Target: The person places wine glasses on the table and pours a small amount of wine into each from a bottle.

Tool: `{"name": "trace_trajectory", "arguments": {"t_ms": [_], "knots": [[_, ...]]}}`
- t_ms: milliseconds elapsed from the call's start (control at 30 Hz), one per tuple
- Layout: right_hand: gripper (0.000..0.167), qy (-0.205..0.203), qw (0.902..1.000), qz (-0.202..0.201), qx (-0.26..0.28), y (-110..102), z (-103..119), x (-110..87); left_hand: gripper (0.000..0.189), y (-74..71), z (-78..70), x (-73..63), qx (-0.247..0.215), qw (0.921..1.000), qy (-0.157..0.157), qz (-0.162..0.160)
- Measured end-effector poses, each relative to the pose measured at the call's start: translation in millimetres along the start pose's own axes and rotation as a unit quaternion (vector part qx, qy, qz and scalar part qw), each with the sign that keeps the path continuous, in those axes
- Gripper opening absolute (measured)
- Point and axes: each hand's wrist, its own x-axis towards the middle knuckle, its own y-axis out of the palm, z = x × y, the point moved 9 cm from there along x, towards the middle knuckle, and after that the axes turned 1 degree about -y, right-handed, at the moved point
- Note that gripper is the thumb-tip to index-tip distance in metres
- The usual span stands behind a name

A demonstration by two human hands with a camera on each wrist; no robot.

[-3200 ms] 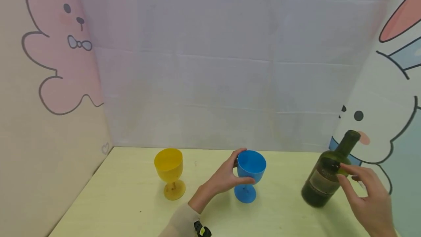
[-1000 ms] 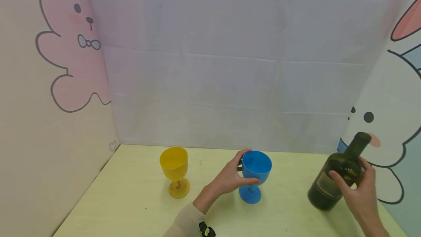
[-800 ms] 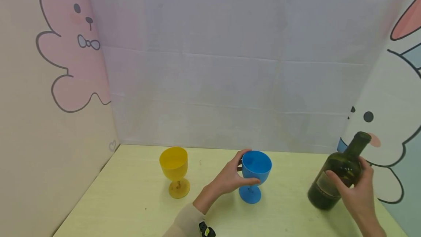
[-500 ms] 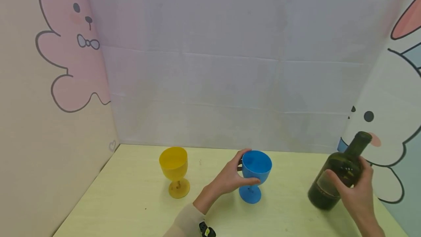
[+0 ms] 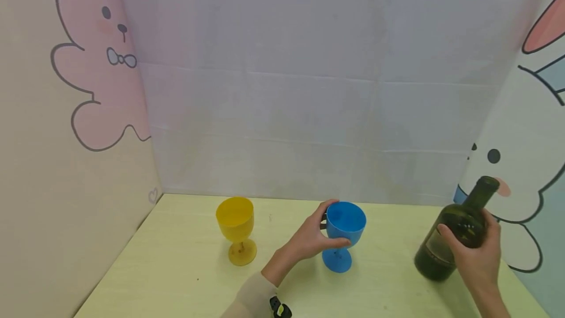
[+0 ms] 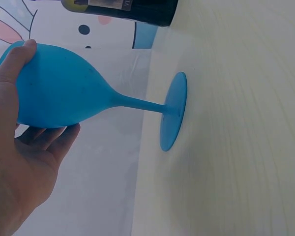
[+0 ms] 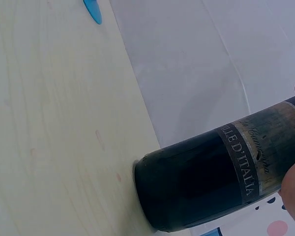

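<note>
The left hand (image 5: pixel 306 237) grips a blue plastic goblet (image 5: pixel 348 225), the right hand (image 5: pixel 480 256) a green glass bottle (image 5: pixel 459 220), contents indiscernible; a yellow plastic goblet (image 5: pixel 236 225) shares their pale table (image 5: pixel 176 278). Only the right wrist view shows "D'ITALIA" lettering (image 7: pixel 244 167).

Booth-like indoor space, kind of room unclear, pale table (image 5: pixel 353 291) at six o'clock, creased white sheet (image 5: pixel 291 82) at twelve, pink cartoon animal (image 5: pixel 106 92) at ten, cartoon rabbit (image 5: pixel 525 171) at three
</note>
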Motion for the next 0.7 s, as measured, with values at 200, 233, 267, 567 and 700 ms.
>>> {"name": "trace_trajectory", "arguments": {"t_ms": [200, 233, 267, 567, 700], "knots": [[0.087, -0.017, 0.9996, -0.023, -0.003, -4.5, 1.2, -1.6, 0.087, 0.0, 0.3, 1.3, -0.002, 1.0000, 0.002, 0.001], [0.087, -0.023, 0.9993, -0.028, -0.003, -5.6, 2.3, -2.1, 0.088, 0.1, 0.3, 1.5, -0.002, 1.0000, 0.002, 0.001], [0.086, -0.030, 0.9990, -0.032, -0.002, -6.7, 3.9, -2.5, 0.088, 0.2, 0.2, 1.6, -0.002, 1.0000, 0.002, 0.001], [0.087, -0.151, 0.9868, -0.051, 0.027, -11.0, 33.3, -8.0, 0.089, 0.0, 1.1, 2.4, 0.002, 1.0000, 0.000, -0.002], [0.089, -0.192, 0.9805, -0.037, 0.020, -8.3, 43.2, -11.1, 0.089, 0.2, 2.0, 2.6, 0.002, 1.0000, 0.000, -0.002]]}}
